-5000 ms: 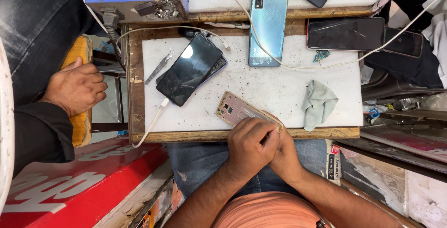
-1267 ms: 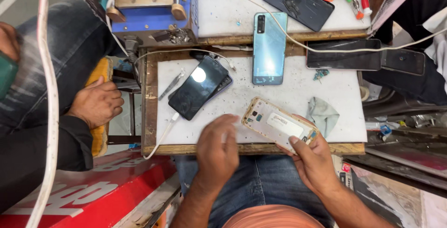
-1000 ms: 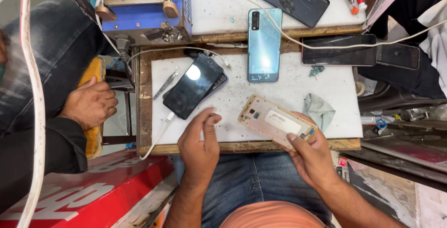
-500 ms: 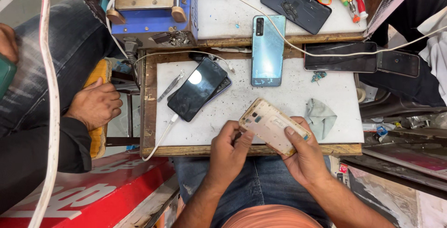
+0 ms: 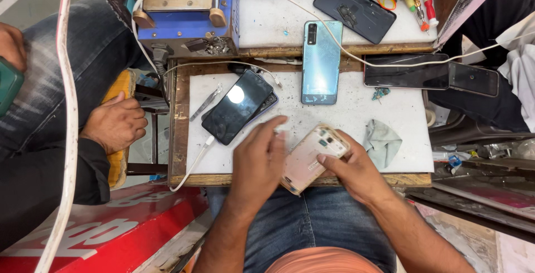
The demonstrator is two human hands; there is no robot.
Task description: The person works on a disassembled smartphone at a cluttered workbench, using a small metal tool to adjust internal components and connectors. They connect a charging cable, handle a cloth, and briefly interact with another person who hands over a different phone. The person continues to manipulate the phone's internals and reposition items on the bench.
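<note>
Both hands grip the rose-gold phone (image 5: 310,157) at the worktop's (image 5: 345,122) near edge, left hand (image 5: 259,158) curled over its side, right hand (image 5: 351,167) pinching its corner.

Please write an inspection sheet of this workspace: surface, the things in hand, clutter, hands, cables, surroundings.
Surface: white worktop, speckled with dirt.
Things in hand: pink phone, back side up, at the near edge.
Clutter: black phone, blue phone, grey cloth, tweezers.
Hands: left hand and right hand both grip the pink phone.
Cables: white cable plugged into the black phone.
Surroundings: another person's hand at the left.
</note>
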